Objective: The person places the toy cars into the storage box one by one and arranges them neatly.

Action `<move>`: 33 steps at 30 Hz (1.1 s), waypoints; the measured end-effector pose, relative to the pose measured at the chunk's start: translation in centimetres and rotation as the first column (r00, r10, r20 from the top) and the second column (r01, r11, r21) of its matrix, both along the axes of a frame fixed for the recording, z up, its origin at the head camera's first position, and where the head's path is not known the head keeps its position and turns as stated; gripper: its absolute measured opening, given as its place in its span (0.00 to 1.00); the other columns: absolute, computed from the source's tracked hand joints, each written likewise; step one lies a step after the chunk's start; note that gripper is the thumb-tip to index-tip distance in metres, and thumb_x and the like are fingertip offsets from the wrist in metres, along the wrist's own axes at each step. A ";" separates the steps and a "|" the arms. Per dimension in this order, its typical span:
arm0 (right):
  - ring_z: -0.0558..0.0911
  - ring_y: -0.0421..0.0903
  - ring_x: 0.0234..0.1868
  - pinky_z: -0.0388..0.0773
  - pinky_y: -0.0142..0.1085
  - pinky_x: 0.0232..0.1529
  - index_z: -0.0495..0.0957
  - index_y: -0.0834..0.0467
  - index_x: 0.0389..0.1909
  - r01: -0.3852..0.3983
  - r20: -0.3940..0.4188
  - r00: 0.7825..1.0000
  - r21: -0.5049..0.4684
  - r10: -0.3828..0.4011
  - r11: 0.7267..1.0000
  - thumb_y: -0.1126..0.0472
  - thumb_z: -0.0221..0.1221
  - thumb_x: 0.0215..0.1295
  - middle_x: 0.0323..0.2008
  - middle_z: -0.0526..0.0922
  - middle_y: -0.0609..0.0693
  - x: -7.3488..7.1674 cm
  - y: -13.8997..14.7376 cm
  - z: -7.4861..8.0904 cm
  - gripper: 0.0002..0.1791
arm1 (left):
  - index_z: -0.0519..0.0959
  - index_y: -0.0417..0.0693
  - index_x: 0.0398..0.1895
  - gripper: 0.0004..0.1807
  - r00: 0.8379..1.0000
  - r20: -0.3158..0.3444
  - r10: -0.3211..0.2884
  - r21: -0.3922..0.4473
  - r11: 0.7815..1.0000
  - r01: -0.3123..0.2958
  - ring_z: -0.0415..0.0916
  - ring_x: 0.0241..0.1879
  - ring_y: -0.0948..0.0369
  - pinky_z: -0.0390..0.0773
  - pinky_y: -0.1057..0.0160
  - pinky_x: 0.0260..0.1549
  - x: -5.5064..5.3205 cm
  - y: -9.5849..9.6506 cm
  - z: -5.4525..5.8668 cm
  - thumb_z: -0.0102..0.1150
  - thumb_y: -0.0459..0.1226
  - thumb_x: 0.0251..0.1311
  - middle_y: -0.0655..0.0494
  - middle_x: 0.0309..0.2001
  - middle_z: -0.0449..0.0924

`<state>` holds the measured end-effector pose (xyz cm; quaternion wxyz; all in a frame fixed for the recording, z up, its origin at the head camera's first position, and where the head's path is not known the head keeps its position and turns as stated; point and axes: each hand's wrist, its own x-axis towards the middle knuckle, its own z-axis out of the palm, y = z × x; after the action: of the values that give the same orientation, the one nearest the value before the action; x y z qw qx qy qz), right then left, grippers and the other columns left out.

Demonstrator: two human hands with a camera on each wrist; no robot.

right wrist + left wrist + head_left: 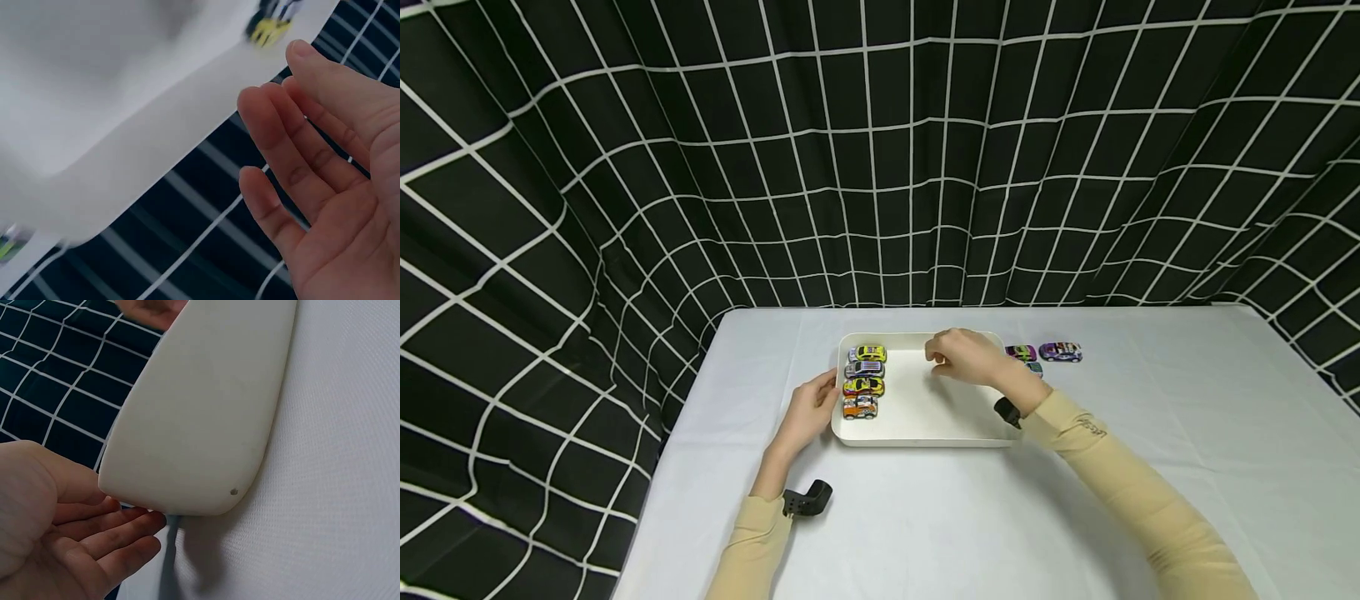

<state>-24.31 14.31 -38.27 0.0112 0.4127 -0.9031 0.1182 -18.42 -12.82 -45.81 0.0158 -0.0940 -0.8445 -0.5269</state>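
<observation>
A white tray (pixel 925 429) lies on the table with several toy cars in a column along its left end. They include a yellow-green car (pixel 868 353), a grey one (pixel 865 369), a yellow-red one (pixel 863 387) and an orange one (pixel 860 407). My left hand (pixel 809 408) touches the tray's left end from outside; in the left wrist view its fingers (pixel 128 531) extend along the tray wall. Over the back of the tray is my right hand (pixel 967 357), fingers loosely bent and apart from the thumb. Nothing shows between them in the right wrist view.
Right of the tray sit a purple-green car (pixel 1021 352), a teal car (pixel 1035 367) partly hidden by the right forearm, and a purple-white car (pixel 1061 352). A white cloth (pixel 1187 417) covers the table. Behind hangs a black curtain (pixel 887 167) with white grid lines.
</observation>
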 end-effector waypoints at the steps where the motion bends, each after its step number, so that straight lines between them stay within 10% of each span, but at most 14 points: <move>1: 0.70 0.39 0.23 0.71 0.32 0.25 0.78 0.61 0.25 0.010 -0.009 1.000 -0.007 -0.011 1.000 0.67 0.67 0.49 0.22 0.76 0.46 0.0 0.8 0.0 0.07 | 0.64 0.24 0.60 0.22 1.000 0.002 0.001 -0.003 1.000 -0.001 0.74 0.50 0.43 0.77 0.58 0.50 0.0 0.0 0.0 0.48 0.26 0.63 0.29 0.52 0.72; 17: 0.76 0.45 0.25 0.75 0.43 0.30 0.80 0.61 0.32 0.299 -0.167 0.943 0.047 -0.287 0.953 0.68 0.66 0.52 0.28 0.80 0.51 0.4 10.5 -0.5 0.06 | 0.64 0.25 0.60 0.22 1.000 0.016 0.014 -0.010 1.000 -0.014 0.74 0.51 0.44 0.76 0.58 0.50 0.0 0.1 0.0 0.48 0.27 0.64 0.29 0.52 0.72; 33: 0.79 0.55 0.35 0.73 0.55 0.35 0.81 0.64 0.33 0.440 -0.135 0.891 0.027 -0.433 0.898 0.71 0.66 0.50 0.33 0.81 0.57 -0.5 16.5 -2.1 0.08 | 0.64 0.25 0.60 0.22 1.000 0.024 0.016 -0.004 1.000 -0.016 0.74 0.51 0.44 0.77 0.59 0.49 -0.1 0.1 -0.1 0.48 0.28 0.64 0.30 0.53 0.72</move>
<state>-24.80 30.79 -40.40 0.0826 0.2061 -0.9731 0.0606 -18.49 -12.72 -45.86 0.0098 -0.0811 -0.8463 -0.5264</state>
